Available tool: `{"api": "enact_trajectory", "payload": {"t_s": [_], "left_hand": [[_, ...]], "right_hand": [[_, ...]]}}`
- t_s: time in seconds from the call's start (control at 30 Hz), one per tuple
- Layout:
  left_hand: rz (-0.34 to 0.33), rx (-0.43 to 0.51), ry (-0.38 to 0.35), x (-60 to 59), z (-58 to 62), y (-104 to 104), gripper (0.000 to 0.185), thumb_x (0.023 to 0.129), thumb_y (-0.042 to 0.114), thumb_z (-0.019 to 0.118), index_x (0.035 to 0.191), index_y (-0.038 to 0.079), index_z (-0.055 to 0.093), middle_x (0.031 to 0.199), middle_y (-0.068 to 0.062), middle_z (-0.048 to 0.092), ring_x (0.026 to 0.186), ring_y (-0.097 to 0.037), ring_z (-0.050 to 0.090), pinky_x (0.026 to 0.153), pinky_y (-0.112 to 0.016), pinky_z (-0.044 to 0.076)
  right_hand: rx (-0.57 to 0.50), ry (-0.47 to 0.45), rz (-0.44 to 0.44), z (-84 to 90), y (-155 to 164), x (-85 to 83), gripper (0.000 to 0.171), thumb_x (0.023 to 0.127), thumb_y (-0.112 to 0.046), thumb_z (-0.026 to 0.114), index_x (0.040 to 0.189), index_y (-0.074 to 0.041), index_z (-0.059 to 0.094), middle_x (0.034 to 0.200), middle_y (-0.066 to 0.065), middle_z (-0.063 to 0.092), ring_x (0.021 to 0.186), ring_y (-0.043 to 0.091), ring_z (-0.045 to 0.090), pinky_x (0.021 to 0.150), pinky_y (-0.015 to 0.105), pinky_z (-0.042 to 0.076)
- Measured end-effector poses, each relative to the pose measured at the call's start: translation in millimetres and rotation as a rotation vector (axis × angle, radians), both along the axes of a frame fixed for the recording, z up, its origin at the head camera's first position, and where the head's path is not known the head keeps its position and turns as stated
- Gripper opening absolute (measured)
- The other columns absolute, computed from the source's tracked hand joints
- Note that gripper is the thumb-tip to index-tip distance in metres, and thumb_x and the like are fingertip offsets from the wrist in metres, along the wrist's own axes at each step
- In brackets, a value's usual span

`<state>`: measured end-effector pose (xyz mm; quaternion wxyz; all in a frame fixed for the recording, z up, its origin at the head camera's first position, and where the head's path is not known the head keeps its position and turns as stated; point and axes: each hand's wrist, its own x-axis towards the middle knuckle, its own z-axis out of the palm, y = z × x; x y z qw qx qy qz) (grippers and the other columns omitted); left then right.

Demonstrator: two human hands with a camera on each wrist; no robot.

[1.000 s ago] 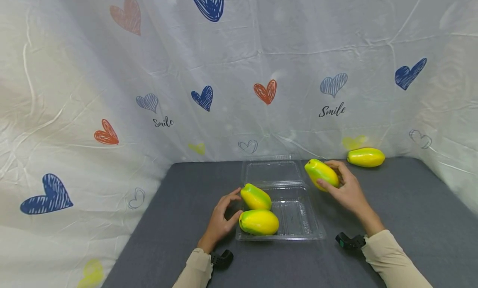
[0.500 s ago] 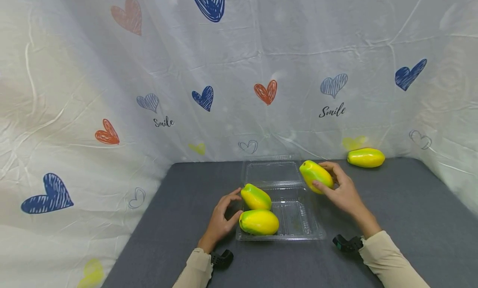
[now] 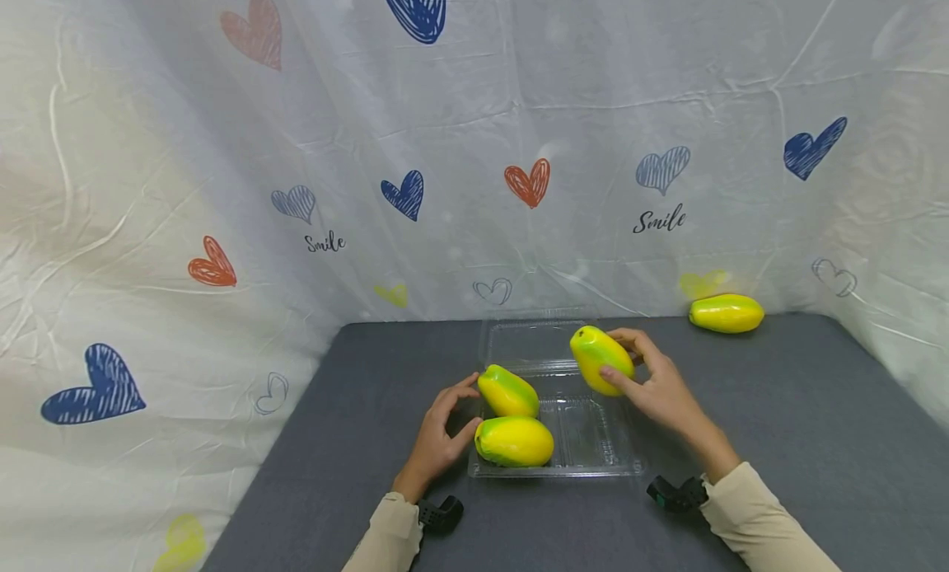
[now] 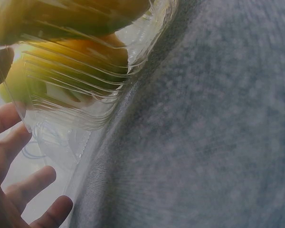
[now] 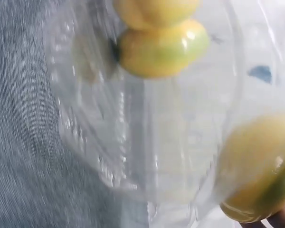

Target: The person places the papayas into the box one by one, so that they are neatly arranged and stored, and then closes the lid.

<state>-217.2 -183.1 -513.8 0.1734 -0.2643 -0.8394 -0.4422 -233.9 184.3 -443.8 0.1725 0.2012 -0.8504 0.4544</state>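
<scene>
Aloft, the right hand [image 3: 663,391] pinches a fruit [image 3: 596,359] above the box [image 3: 586,472]; the left hand [image 3: 434,440] spreads beside the box's left wall.

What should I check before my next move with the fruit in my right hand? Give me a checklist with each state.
1. Grip: right hand holds the fruit: ok.
2. Lid: open, folded back behind the tray: ok.
3. Free room: the tray's right part is bare: ok.
4. Fruits inside: near one and far one lie at the left: ok.
5. Left hand at the tray's left edge; holding it steady: cannot tell.
6. Spare fruit: back right, apart from the right hand: ok.
</scene>
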Motion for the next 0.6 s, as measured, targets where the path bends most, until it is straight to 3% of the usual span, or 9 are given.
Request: {"api": "enact_trajectory", "payload": {"t_s": [0.17, 0.4, 0.6], "left_hand": [[-0.002, 0.005, 0.025, -1.2, -1.8, -0.5, 0.035, 0.095, 0.021, 0.067, 0.130, 0.019, 0.060, 0.157, -0.004, 0.050, 0.139, -0.030, 0.051, 0.100, -0.058, 0.048], [0.001, -0.001, 0.020, -0.3, -1.4, -0.5, 0.036, 0.095, 0.022, 0.067, 0.130, 0.020, 0.060, 0.157, -0.003, 0.050, 0.139, -0.029, 0.051, 0.101, -0.057, 0.048], [0.002, -0.002, 0.013, 0.3, 0.1, -0.2, 0.036, 0.095, 0.022, 0.067, 0.130, 0.018, 0.060, 0.157, -0.002, 0.050, 0.140, -0.029, 0.050, 0.101, -0.057, 0.048]], "right_hand": [[0.028, -0.017, 0.055, -4.5, -11.1, 0.7, 0.053, 0.094, -0.023, 0.074, 0.140, -0.016, 0.051, 0.123, 0.004, 0.064, 0.097, 0.014, 0.056, 0.081, 0.034, 0.048], [0.097, -0.024, 0.061, -11.2, -22.3, 2.0, 0.056, 0.089, -0.032, 0.079, 0.137, -0.016, 0.054, 0.127, 0.005, 0.066, 0.106, 0.020, 0.051, 0.085, 0.040, 0.024], [0.162, 0.027, 0.087, -15.7, -28.1, 1.9, 0.054, 0.087, -0.031, 0.081, 0.133, -0.014, 0.058, 0.125, 0.006, 0.068, 0.101, 0.022, 0.059, 0.087, 0.041, 0.022]]}}
